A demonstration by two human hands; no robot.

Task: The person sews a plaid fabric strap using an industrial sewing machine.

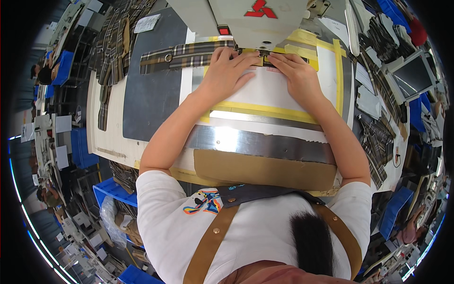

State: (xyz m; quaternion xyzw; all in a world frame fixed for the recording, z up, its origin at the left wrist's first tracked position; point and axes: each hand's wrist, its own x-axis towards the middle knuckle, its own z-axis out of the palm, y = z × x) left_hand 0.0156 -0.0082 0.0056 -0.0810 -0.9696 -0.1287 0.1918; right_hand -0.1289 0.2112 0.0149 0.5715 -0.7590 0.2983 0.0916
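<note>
A plaid fabric strip (182,56) with a zipper and metal ring lies across the work surface under the grey machine head (236,14). My left hand (226,73) rests on the strip's right part, some fingers bent, the index reaching toward the presser area, the thumb apart. My right hand (297,78) has its fingers laid on the narrow dark zipper area just right of it, fingertips pressing down. The fingertips of both are close together below the machine. A white template sheet (257,92) edged in yellow tape (338,80) lies beneath my hands.
Plaid pieces (111,45) hang over the left side; more (373,151) lie right, beside a screen (410,75). A dark board (149,104) and metal strip (260,142) border the sheet. Blue bins (111,189) stand around. Other people (45,71) are at distant stations.
</note>
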